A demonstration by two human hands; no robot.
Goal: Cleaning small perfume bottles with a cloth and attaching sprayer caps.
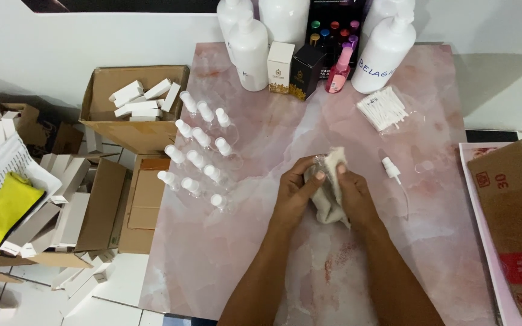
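Cloth [331,193] bunched between left hand [294,193] and right hand [357,196], each grip closed around it.

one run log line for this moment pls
left hand: grips cloth | right hand: presses cloth over clear bottle | table: spray pump loose

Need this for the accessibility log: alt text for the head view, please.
Both hands, left hand and right hand, wrap a beige cloth around a small clear bottle over a pink marbled table. To their left stand rows of clear spray bottles with white caps; a loose spray pump lies to the right.
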